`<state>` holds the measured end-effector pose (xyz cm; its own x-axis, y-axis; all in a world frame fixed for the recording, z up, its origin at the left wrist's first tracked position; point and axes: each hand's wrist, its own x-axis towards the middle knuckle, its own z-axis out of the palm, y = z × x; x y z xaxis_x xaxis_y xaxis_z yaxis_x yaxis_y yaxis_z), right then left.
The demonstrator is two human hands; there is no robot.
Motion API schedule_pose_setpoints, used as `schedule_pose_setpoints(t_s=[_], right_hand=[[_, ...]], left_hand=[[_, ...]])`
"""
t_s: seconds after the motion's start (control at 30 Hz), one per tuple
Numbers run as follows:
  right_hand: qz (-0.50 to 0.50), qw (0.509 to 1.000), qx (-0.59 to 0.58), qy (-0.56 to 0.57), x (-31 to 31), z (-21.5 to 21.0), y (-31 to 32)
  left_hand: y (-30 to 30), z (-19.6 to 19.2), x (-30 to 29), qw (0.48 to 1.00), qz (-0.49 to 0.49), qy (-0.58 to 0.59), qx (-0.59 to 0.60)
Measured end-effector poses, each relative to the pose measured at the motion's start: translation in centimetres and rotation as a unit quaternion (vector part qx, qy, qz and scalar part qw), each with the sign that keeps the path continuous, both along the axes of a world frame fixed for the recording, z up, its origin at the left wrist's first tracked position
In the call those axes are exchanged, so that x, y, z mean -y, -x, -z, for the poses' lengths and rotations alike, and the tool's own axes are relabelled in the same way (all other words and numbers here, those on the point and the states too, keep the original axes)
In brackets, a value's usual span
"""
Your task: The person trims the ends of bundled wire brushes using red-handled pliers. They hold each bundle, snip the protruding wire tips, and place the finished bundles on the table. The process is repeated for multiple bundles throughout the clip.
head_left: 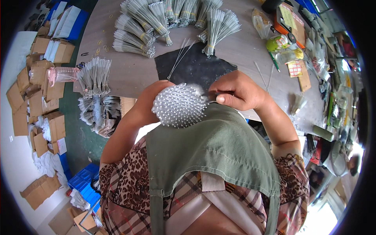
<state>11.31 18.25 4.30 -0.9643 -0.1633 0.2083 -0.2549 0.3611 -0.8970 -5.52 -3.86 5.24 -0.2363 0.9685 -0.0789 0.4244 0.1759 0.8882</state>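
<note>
My left hand [152, 96] is closed around a thick bundle of thin wires [179, 105], whose many pale, bead-like tips face up at me. Most of the fingers are hidden behind the bundle. Just to its right, my right hand [238, 92] is closed, with thumb and fingers pinched together. A thin, dark, metallic-looking piece shows at its fingertips beside the bundle; I cannot make out what it is. A black mat [196, 64] lies under and beyond the hands. Several loose wires [180, 58] rest on it.
Wire bundles [135, 21] tied with yellow bands crowd the table's far side. More bundles [95, 76] stand at the left edge, near loose yellow bands [102, 47]. A green tape dispenser-like object [277, 42] and a green pen [273, 61] lie right. Cardboard boxes [41, 74] stack left.
</note>
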Motion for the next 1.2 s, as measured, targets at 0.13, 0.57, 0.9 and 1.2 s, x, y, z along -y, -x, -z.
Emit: schedule_pose_setpoints(t_s=[0.13, 0.57, 0.9, 1.2], right_hand=[[-0.043, 0.987, 0.043, 0.151, 0.7, 1.2, -0.9], [-0.073, 0.901, 0.317, 0.288, 0.1, 0.9, -1.2], [-0.082, 0.901, 0.337, 0.261, -0.4, 0.8, -0.8], [-0.062, 0.889, 0.352, 0.286, 0.0, 0.7, -0.5]], left_hand=[[0.5, 0.9, 0.1, 0.998, 0.066, 0.0, -0.011], [-0.8, -3.6, -2.2, 0.957, 0.091, 0.271, 0.051], [-0.2, 0.2, 0.4, 0.976, 0.095, 0.19, -0.036], [0.0, 0.3, -0.1, 0.972, 0.104, 0.202, -0.063]])
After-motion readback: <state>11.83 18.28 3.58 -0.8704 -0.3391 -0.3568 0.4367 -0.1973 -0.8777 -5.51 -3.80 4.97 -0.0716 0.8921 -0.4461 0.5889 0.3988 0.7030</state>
